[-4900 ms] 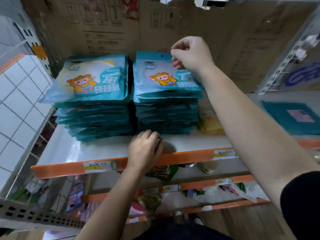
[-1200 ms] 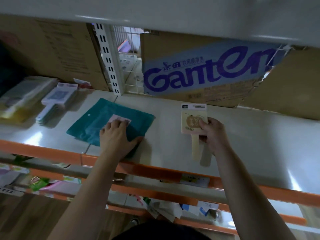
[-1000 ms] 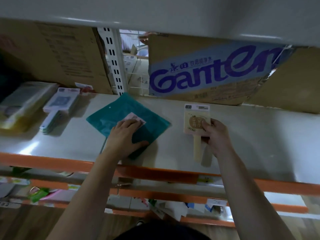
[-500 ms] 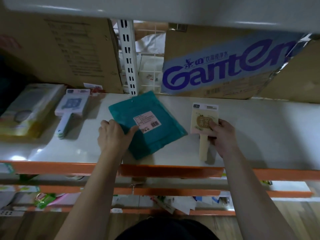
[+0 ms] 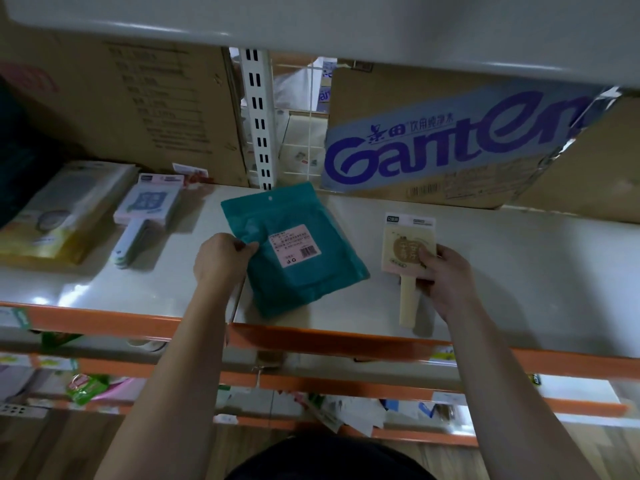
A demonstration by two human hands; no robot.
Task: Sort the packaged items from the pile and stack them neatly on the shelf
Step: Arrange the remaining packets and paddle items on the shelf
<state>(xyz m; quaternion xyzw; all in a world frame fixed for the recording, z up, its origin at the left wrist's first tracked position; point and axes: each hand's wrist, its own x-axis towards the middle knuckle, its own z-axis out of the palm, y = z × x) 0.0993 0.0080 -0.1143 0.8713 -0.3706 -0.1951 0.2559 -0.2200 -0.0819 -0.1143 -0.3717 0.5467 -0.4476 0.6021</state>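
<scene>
A teal flat packet (image 5: 291, 249) lies back side up on the white shelf (image 5: 519, 289), its pink barcode label showing. My left hand (image 5: 220, 258) grips the packet's left edge, thumb on top. My right hand (image 5: 446, 278) holds a beige carded item with a long cream handle (image 5: 408, 258), pinching the card's lower right part; the handle points toward the shelf's front edge.
A pink-and-blue carded item with a handle (image 5: 147, 213) and a stack of yellowish packets (image 5: 59, 216) lie at the left. Cardboard boxes, one printed "Ganten" (image 5: 450, 143), stand behind. An upper shelf (image 5: 346, 26) hangs overhead. An orange rail (image 5: 329, 341) edges the front.
The teal packet has turned clockwise on the shelf and my left hand has shifted from its top to its left edge. My right hand keeps holding the beige item.
</scene>
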